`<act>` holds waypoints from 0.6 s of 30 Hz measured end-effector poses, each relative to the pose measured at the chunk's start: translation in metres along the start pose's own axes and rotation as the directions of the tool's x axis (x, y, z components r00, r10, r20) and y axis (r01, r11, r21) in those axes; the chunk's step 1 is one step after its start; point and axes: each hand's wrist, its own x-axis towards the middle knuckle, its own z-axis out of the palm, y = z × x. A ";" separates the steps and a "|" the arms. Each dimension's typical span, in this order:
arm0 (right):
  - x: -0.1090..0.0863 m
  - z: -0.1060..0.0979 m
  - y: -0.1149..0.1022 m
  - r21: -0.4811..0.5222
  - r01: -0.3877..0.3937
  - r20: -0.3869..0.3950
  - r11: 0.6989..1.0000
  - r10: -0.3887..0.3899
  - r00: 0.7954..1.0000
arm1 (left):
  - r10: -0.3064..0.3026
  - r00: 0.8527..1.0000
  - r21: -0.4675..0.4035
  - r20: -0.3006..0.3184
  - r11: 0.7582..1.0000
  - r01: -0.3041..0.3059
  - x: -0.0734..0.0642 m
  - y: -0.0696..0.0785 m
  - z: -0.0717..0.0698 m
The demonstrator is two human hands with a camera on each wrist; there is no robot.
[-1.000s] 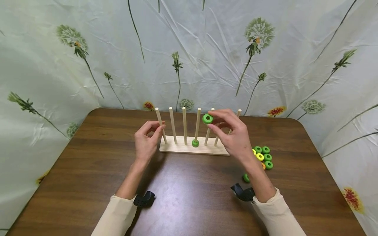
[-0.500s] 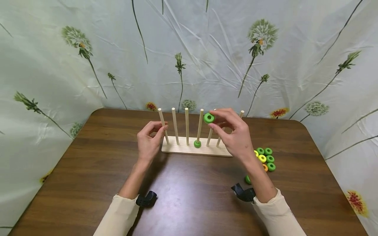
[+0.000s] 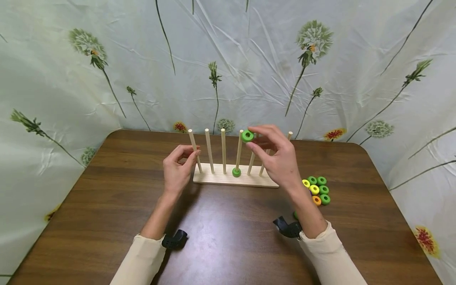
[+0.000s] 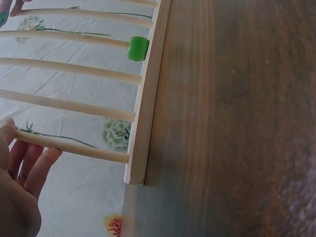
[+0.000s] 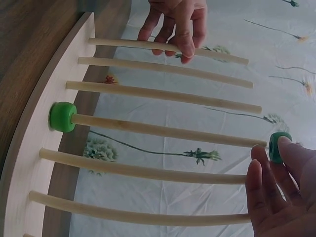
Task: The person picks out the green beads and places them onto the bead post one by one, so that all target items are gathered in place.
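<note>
A pale wooden stand [image 3: 213,179] carries several upright pegs in a row. My left hand [image 3: 176,168] pinches the leftmost peg [image 3: 191,138] at about mid-height; the left wrist view shows thumb and fingers on opposite sides of that peg [image 4: 79,147]. Between thumb and fingertips of my right hand [image 3: 281,160] is a green ring [image 3: 247,136], its hole facing the head camera. In the right wrist view this ring [image 5: 280,147] is right at the tip of the fourth peg [image 5: 168,132]. Another green ring [image 3: 236,172] sits at the base of that peg. My right hand partly hides the right-hand pegs.
Right of the stand, loose rings lie grouped on the brown table [image 3: 228,253]: several green rings [image 3: 323,190], yellow rings [image 3: 314,190], an orange ring [image 3: 316,200] and a mostly hidden dark one. My right wrist nearly covers one green ring [image 3: 295,215]. A floral curtain [image 3: 249,79] hangs behind.
My right hand has raised the green ring and moved it slightly left, toward the top of the fourth peg. The left hand keeps its grip on the leftmost peg.
</note>
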 end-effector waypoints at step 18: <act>0.005 0.009 0.000 0.030 -0.056 -0.027 0.998 0.056 0.998 | -0.017 1.000 0.002 -0.002 1.000 0.017 -0.001 0.000 0.000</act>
